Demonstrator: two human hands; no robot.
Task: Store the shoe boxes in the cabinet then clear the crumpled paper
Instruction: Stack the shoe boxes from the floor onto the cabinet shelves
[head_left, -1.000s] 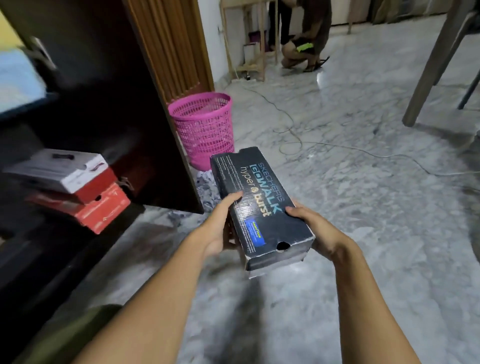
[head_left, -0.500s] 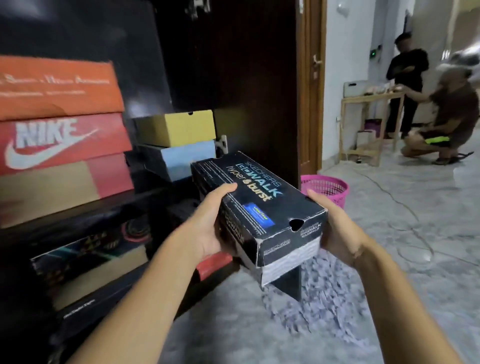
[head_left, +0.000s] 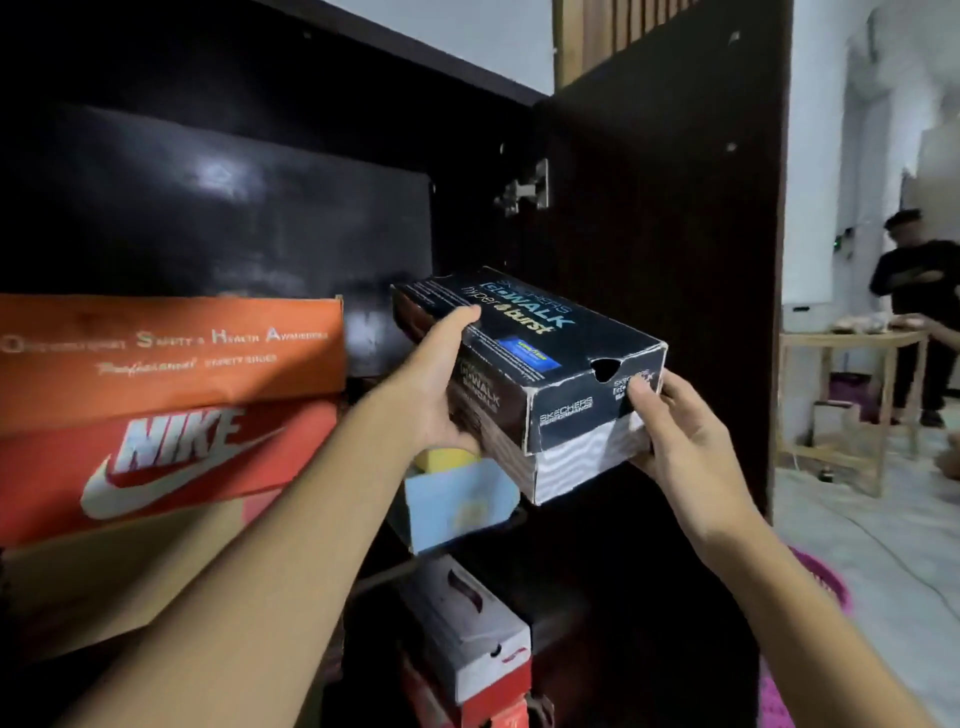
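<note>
Seen from the head camera, a person holds a black shoe box (head_left: 524, 338) in the air at the open dark cabinet (head_left: 260, 208). The left hand (head_left: 431, 384) grips the box's long side, thumb on the lid. The right hand (head_left: 675, 436) pinches its near end. The box hangs tilted, just above a light blue box (head_left: 457, 504) and a yellow box (head_left: 447, 460) on the shelf. An orange box (head_left: 166, 348) tops a red box (head_left: 171, 457) at left. A pink basket (head_left: 826, 582) sits on the floor at right, beyond the cabinet door (head_left: 649, 208).
</note>
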